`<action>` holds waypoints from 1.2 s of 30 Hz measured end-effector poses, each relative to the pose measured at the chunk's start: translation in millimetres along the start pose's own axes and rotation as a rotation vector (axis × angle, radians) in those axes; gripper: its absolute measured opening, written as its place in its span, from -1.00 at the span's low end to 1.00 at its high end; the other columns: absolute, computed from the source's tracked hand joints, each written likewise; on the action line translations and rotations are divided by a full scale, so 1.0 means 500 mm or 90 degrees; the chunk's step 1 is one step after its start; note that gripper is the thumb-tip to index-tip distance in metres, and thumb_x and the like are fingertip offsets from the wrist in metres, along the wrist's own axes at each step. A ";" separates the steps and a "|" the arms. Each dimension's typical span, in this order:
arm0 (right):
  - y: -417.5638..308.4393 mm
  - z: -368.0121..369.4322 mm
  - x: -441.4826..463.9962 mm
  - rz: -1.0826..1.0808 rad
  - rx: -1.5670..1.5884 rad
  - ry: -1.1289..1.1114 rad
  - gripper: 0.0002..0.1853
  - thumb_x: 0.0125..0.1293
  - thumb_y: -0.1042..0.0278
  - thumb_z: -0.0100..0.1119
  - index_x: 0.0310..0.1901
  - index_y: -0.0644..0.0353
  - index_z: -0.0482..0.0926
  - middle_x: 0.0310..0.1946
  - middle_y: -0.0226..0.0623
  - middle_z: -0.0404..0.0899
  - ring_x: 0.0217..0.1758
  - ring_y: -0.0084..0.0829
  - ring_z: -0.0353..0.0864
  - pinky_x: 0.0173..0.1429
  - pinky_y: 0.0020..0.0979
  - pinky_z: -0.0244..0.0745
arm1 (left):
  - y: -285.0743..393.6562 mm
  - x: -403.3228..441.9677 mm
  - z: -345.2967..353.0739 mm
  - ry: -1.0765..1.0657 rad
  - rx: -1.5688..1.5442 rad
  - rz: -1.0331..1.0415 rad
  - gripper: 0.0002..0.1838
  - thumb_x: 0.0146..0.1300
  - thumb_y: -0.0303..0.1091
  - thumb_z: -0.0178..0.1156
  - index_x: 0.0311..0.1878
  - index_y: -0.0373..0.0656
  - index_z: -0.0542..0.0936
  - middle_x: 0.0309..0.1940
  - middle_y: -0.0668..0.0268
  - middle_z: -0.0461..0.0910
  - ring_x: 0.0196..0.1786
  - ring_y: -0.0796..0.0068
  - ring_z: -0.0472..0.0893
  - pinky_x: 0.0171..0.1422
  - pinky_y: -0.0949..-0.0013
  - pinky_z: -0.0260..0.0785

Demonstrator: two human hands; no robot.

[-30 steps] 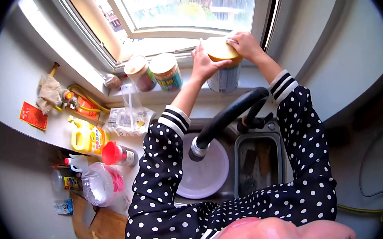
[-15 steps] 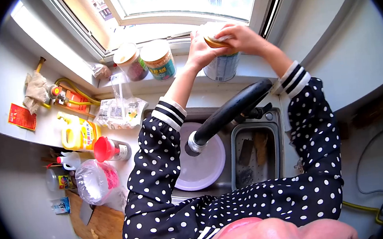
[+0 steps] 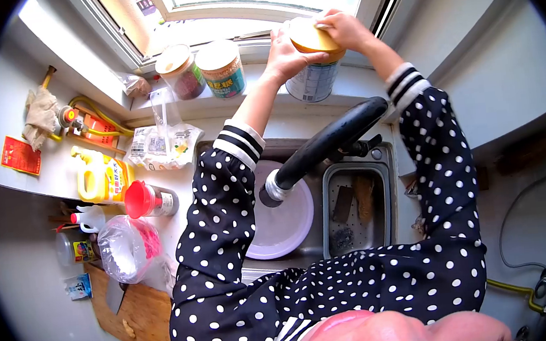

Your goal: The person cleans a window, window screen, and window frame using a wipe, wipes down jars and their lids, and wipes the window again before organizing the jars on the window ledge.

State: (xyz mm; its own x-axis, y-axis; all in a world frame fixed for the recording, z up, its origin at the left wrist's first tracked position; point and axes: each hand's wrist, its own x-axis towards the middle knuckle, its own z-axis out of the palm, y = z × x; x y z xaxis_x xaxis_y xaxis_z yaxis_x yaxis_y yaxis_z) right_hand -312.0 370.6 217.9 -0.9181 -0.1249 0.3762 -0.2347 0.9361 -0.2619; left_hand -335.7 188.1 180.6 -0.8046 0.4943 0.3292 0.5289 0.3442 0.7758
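A large can (image 3: 313,84) with a yellow lid (image 3: 310,35) stands on the window sill. My left hand (image 3: 288,57) grips it from the left, the thumb lying along the front of the lid's rim. At the lid's far right edge is my right hand (image 3: 346,29), fingers closed on a white cloth (image 3: 321,26), of which only a small bit shows. Left of the can, a jar with a teal label (image 3: 221,74) and another pale-lidded jar (image 3: 182,78) stand side by side.
Below the sill, a black faucet hose (image 3: 329,141) arches over the sink, which holds a lilac basin (image 3: 285,231) and a grey drain tray (image 3: 387,219). A yellow jug (image 3: 101,178), a red-topped bottle (image 3: 149,199) and a cutting board (image 3: 150,321) with a knife (image 3: 116,296) lie leftward.
My right hand has moved the cloth from the lid's middle to its far right edge, uncovering the yellow top. My left hand keeps its hold on the can. The view has shifted slightly.
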 end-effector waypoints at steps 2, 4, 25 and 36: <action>-0.053 -0.004 -0.014 -0.084 0.057 -0.026 -0.77 0.27 0.37 0.01 -0.13 0.13 0.63 -0.16 -0.09 0.53 -0.06 -0.23 0.52 0.08 -0.31 0.42 | -0.001 0.000 0.003 0.006 -0.022 0.002 0.28 -0.35 0.13 0.49 0.35 -0.35 0.00 0.25 -0.03 0.07 0.31 0.11 0.20 0.38 0.23 0.15; -0.052 -0.007 -0.040 -0.189 0.120 -0.034 -0.77 0.24 0.41 0.02 -0.12 0.17 0.62 -0.15 -0.09 0.53 -0.03 -0.25 0.51 0.10 -0.31 0.41 | -0.003 -0.002 0.009 0.044 -0.058 0.004 0.26 -0.46 0.04 0.55 0.31 -0.34 0.06 0.14 0.04 0.16 0.22 0.17 0.28 0.33 0.28 0.20; -0.019 -0.034 -0.121 -0.089 -0.006 0.078 -0.70 0.30 0.45 -0.07 0.03 0.25 0.52 0.02 -0.10 0.52 0.13 -0.21 0.48 0.25 -0.36 0.31 | -0.020 -0.005 0.020 0.073 -0.065 0.046 0.23 -0.41 0.03 0.55 0.30 -0.35 0.08 0.15 0.03 0.16 0.25 0.15 0.24 0.35 0.26 0.16; -0.055 -0.008 -0.103 -0.101 0.224 -0.007 -0.72 0.32 0.39 -0.02 0.04 0.09 0.54 -0.18 -0.21 0.62 -0.15 -0.39 0.58 0.01 -0.45 0.46 | 0.007 -0.020 0.000 0.018 -0.327 0.174 -0.32 -0.38 -0.30 0.55 -0.09 -0.26 0.50 -0.12 0.17 0.51 -0.01 0.34 0.48 0.13 0.27 0.32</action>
State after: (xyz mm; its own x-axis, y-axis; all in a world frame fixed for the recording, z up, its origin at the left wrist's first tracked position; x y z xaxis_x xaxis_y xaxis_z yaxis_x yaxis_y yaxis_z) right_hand -257.2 352.5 209.3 -0.8646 -0.2646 0.4272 -0.4676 0.7351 -0.4909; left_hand -325.6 184.3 180.0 -0.6681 0.4866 0.5629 0.5250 -0.2278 0.8200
